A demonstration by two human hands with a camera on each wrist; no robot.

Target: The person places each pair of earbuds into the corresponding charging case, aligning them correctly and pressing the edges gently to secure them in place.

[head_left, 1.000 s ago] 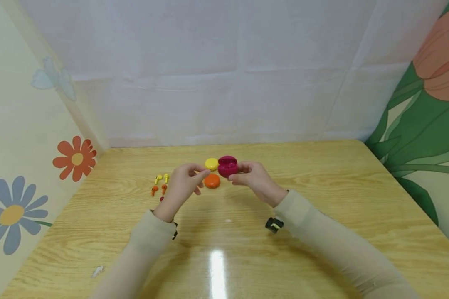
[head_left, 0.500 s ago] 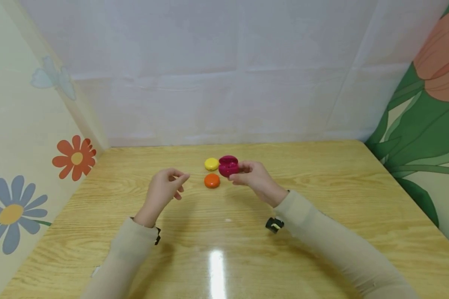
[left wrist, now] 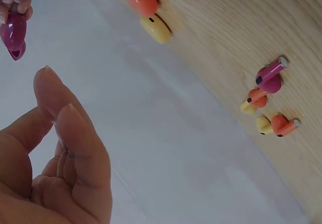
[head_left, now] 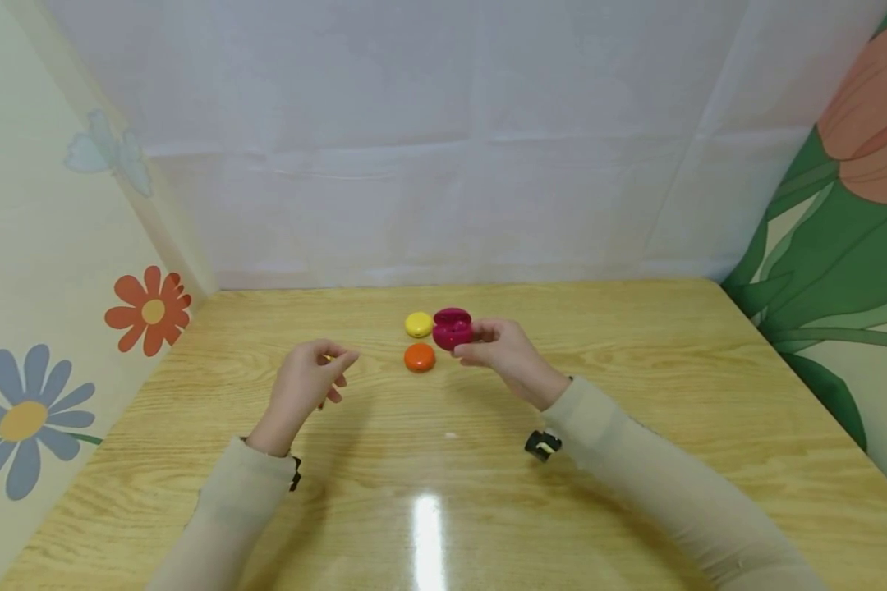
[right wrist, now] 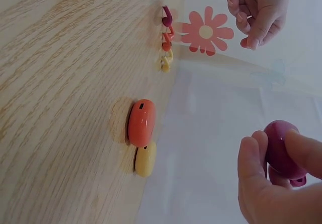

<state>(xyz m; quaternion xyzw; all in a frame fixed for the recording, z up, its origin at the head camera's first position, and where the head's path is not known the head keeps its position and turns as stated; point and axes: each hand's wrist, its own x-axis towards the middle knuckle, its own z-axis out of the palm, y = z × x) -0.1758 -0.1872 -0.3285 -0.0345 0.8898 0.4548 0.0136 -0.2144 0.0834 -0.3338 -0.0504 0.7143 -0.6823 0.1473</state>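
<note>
My right hand (head_left: 513,359) grips a magenta earbud case (head_left: 452,332) above the table, its lid raised. The inside of the case is too small to make out. My left hand (head_left: 303,392) hovers over the left part of the table with bent fingers, thumb and index close together. No object shows in that hand in the left wrist view. Below it, largely hidden in the head view, lie a magenta earbud (left wrist: 270,78), two orange earbuds (left wrist: 285,126) and two yellow earbuds (left wrist: 263,125). A closed orange case (head_left: 419,358) and a closed yellow case (head_left: 418,324) stand left of the magenta one.
The wooden table (head_left: 443,443) meets a white cloth backdrop (head_left: 414,164) at the back. Painted flower panels stand at both sides. A black strap piece (head_left: 543,445) shows beside the right sleeve.
My left hand has moved left and slightly nearer, away from the magenta case, and now covers the earbuds in the head view. My right hand and the case have stayed nearly still.
</note>
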